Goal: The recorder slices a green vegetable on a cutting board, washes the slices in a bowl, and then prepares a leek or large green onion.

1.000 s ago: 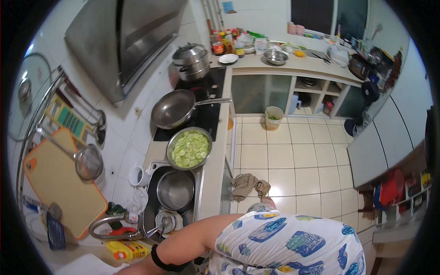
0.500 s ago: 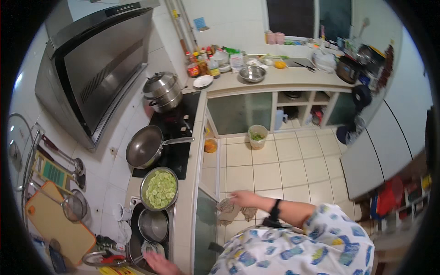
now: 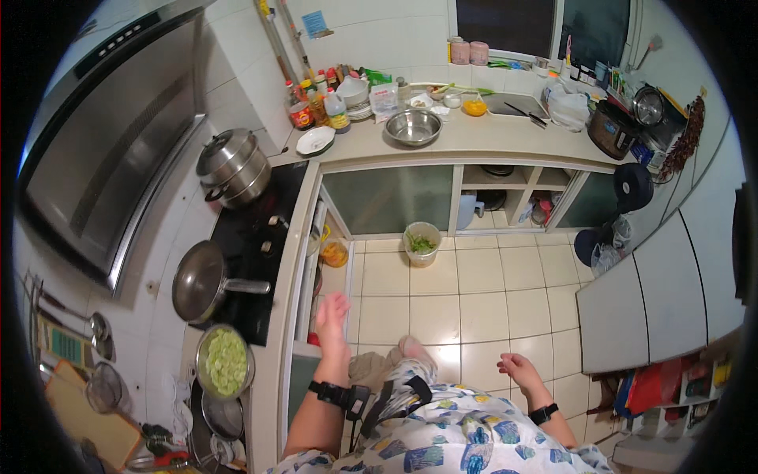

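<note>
My left hand [image 3: 332,317] is beside the front of the left-hand cabinet, its fingers stretched out and holding nothing. The cabinet's opening shows a container with orange contents [image 3: 335,254]. Out to the right, over the tiled floor, my right hand [image 3: 517,370] hangs with loosely bent fingers and nothing visible in it. On the counter to my left stands a steel bowl of sliced green vegetable [image 3: 225,362], and past it a wok [image 3: 200,281] with its handle toward me rests by the black cooktop [image 3: 250,304].
A steel steamer pot [image 3: 234,170] stands at the cooktop's far end. The far counter holds a steel bowl [image 3: 413,126], a white plate [image 3: 316,141], bottles and a knife. A bin with green scraps [image 3: 422,243] sits on the floor. White cabinets [image 3: 632,308] line the right.
My left hand has moved from the sink forward to the cabinet front. My right hand has swung to the right. The view has turned away from the sink toward the far counter.
</note>
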The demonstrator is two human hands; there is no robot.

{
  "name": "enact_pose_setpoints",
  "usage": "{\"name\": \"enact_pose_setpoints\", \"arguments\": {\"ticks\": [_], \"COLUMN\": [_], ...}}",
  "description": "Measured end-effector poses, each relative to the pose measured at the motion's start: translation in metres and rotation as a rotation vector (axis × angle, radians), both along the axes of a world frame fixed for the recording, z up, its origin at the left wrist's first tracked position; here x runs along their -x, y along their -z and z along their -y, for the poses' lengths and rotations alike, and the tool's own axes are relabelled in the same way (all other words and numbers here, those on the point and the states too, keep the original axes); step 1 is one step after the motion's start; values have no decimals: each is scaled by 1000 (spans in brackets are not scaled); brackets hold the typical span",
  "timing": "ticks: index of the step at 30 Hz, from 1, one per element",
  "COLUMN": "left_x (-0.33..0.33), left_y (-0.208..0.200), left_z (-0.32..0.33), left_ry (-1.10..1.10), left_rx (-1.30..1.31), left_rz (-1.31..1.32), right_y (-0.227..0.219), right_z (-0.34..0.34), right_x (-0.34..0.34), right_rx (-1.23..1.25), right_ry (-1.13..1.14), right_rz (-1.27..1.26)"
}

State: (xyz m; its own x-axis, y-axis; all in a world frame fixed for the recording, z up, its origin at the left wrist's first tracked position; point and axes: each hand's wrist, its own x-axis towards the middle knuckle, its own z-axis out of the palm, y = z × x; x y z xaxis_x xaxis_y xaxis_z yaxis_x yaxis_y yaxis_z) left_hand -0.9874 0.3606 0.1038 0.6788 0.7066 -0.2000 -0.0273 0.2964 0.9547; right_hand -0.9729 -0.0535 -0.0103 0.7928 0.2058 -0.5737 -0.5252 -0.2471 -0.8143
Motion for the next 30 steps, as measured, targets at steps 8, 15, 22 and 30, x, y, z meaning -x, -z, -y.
{"name": "enact_pose_setpoints", "arguments": {"ticks": [8,15,22,30], "left_x": [-289,-517,-611,-535], "left_y": [49,83,133,102], "left_z": [-11,-33,-39,-26], "left_ry": [297,405,271,165], "left_rx": [45,335,744,683], "left_rz": [-37,-147,-144,20], "right_y": [10,32,36,12], "right_z": [30,74,133,128], "right_x": [-88,-90,-42,-173], "right_rx": [103,406,659,405], "right_ry": [286,270,-30,169], "right_rz": [-51,-61,-393,-267]}}
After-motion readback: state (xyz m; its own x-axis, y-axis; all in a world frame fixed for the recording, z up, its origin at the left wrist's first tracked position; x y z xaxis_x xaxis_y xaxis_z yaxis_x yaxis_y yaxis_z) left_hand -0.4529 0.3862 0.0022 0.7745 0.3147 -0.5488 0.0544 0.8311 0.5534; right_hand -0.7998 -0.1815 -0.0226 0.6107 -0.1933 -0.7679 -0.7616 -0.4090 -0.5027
